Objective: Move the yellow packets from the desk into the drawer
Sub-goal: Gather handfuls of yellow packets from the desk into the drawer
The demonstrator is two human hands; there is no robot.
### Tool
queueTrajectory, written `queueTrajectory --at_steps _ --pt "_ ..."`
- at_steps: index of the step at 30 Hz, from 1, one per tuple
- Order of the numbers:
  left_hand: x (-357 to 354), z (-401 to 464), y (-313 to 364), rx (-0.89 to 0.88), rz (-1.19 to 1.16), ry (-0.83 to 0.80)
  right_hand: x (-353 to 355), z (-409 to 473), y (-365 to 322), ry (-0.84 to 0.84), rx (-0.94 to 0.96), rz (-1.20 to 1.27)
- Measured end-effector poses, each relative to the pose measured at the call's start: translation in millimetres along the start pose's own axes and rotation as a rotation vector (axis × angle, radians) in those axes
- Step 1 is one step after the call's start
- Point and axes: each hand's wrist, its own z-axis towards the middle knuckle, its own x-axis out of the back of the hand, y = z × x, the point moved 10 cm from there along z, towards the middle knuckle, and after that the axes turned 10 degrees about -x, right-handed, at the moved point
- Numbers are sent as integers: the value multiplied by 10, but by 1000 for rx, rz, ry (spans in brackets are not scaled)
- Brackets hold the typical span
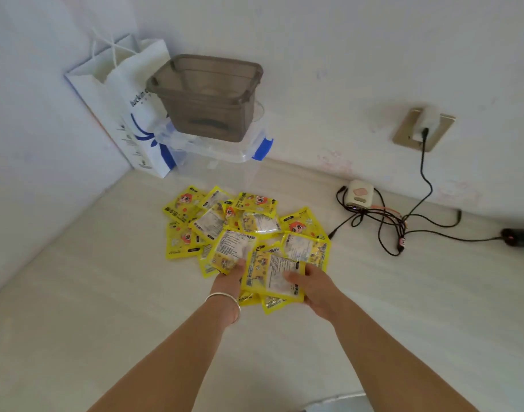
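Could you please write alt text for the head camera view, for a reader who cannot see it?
Two bare hands gather yellow packets heaped on a pale desk: the right hand grips one packet, the left hand touches another. Behind stand a white paper bag and a grey bin on a clear box; cables lie to the right.

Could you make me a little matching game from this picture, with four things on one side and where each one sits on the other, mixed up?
Things:
1. brown bin
2. yellow packets
3. paper bag
4. charger plug

Places:
A. in the wall socket
B. standing in the corner, left of the bins
C. stacked on the clear lidded box
D. heaped on the desk by both hands

Pairs: 1-C, 2-D, 3-B, 4-A
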Motion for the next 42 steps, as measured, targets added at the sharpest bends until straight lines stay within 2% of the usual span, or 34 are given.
queueTrajectory --at_steps 3,7,13,20,24,29,34,42 --pt "-468 -206 50 -32 59 -188 403 -266 154 32 12 139" --pt "-1224 -537 29 -66 63 -443 950 -684 414 105 38 201" --pt "-2418 -1501 -370 -74 195 -729 2244 -1504 1243 384 124 607" --pt "-3542 -2751 -1166 -19 352 -997 3317 -2405 2209 489 235 968" --pt "-4083 -3472 -1783 -36 521 -1070 3880 -2863 2856 533 226 1147" --pt "-4527 -4068 -2506 -116 768 -1080 4333 -3190 3701 592 218 1362" --pt "-4782 -4305 -3083 -117 946 -1077 4543 -3177 4399 635 111 1509" --pt "-5158 -4397 -3596 -113 1135 -1058 4839 -3004 4947 761 -24 1656"
